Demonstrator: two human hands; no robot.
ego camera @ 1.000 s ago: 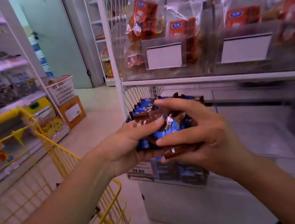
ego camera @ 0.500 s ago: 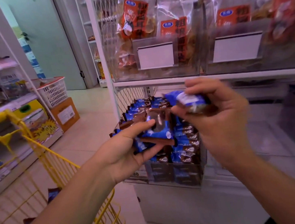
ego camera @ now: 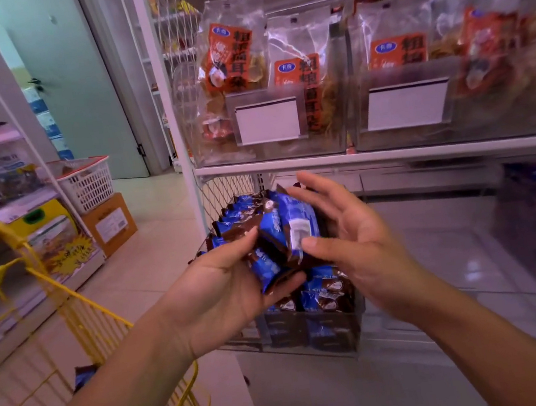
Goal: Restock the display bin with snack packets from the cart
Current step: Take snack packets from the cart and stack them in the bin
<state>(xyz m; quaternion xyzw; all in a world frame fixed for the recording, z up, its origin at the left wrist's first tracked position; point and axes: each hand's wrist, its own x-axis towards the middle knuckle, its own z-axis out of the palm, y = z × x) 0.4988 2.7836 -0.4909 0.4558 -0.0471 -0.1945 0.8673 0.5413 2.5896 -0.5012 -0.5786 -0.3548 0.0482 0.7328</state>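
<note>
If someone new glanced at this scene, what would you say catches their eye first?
Probably the bunch of blue and brown snack packets at centre, held in the left hand while the right hand touches them with its thumb, fingers spread. Right below is the clear display bin, already packed with the same packets. The yellow cart stands at lower left.

A shop: stocked shelves (ego camera: 390, 153) with blank price tags (ego camera: 268, 122), and a yellow cart (ego camera: 78, 308).
</note>
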